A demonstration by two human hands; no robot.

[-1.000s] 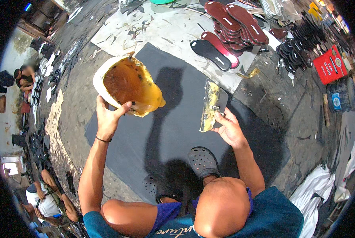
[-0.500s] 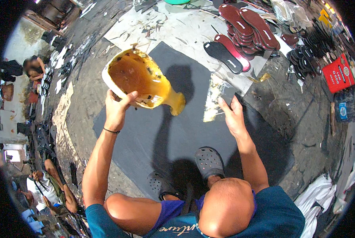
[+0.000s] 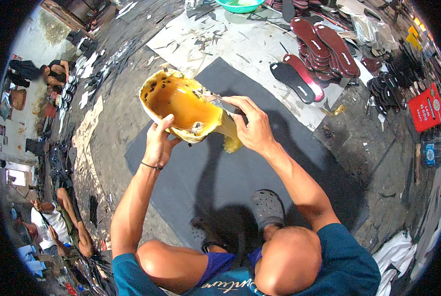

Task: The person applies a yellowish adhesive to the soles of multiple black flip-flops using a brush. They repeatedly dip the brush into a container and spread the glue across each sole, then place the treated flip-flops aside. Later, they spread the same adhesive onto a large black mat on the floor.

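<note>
My left hand (image 3: 160, 140) grips the near rim of a cut-open plastic container (image 3: 154, 106), thumb on the edge. It is tilted toward me, coated in yellow, with amber glue (image 3: 183, 109) inside and dark specks round its rim. A narrow, neck-like end points right and down. My right hand (image 3: 252, 123) is at the container's right rim, fingers pinched on a thin, flat, greyish scraper (image 3: 211, 96). Most of the scraper is hidden by the container and the fingers. Below both hands lies a large dark grey sheet (image 3: 191, 182) on the floor.
Dark red insoles (image 3: 324, 47) are stacked at the far right on a pale sheet (image 3: 181, 42), beside a black insole (image 3: 292, 81). A red box (image 3: 426, 108) stands farther right. A green basin (image 3: 240, 5) is at the top. Other people sit at the left.
My right hand has moved left, bringing the glue-smeared scraper from above the dark sheet to the container's rim. My left hand still holds the container, and the whole view has shifted slightly.
</note>
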